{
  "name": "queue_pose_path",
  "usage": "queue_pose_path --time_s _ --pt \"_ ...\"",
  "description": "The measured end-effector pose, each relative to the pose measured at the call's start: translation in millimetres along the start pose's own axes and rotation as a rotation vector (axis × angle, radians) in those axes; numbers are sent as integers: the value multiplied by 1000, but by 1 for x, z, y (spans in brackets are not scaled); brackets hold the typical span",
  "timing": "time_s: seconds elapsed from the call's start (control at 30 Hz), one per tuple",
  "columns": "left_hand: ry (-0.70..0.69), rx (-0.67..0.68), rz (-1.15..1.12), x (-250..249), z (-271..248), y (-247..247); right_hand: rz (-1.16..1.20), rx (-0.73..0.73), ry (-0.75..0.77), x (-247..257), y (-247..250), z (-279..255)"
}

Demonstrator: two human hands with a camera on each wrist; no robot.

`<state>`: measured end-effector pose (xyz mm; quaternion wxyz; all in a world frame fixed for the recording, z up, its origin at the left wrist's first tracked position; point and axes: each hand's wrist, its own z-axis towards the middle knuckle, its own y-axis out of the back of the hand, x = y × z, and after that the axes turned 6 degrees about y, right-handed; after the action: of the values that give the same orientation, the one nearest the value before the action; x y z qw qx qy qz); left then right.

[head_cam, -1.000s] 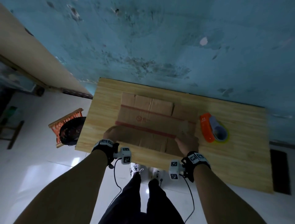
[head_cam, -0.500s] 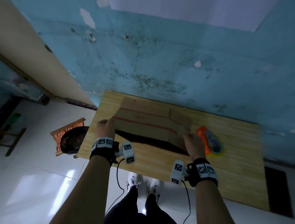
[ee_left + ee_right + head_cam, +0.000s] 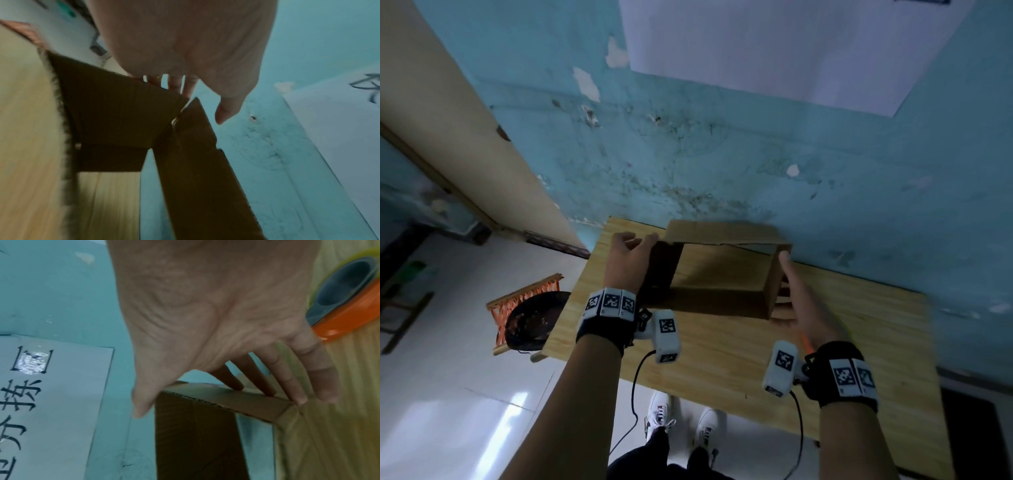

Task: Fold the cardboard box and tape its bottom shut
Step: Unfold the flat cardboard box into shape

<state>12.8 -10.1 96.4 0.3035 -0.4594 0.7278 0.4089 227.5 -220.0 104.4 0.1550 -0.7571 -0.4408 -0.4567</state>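
The box [image 3: 717, 274] stands squared between flat, spread hands; flaps unfolded, tape [image 3: 347, 293] at 3 o'clock untouched.

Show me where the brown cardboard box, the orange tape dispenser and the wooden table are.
brown cardboard box [image 3: 719, 301]: head view, near side wall.
orange tape dispenser [image 3: 347, 318]: right wrist view, orange body.
wooden table [image 3: 722, 353]: head view, bare top before the box.

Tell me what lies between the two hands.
In the head view, the opened cardboard box stands on the table between the left hand and right hand, each against one end.
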Motion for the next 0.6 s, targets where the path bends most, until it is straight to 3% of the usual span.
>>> queue_pose_path --time_s 0.1,0.27,0.4,0.6 --pt "-69 35 90 -12 3 -1 -72 22 26 6 1 8" --pt "-126 40 341 8 11 -5 -322 -171 -10 -19 -11 33" --pt "-207 19 346 25 11 -4 -532 -188 32 -22 -13 32" --pt "-265 78 447 31 13 -3 -426 -291 135 -21 -21 32"
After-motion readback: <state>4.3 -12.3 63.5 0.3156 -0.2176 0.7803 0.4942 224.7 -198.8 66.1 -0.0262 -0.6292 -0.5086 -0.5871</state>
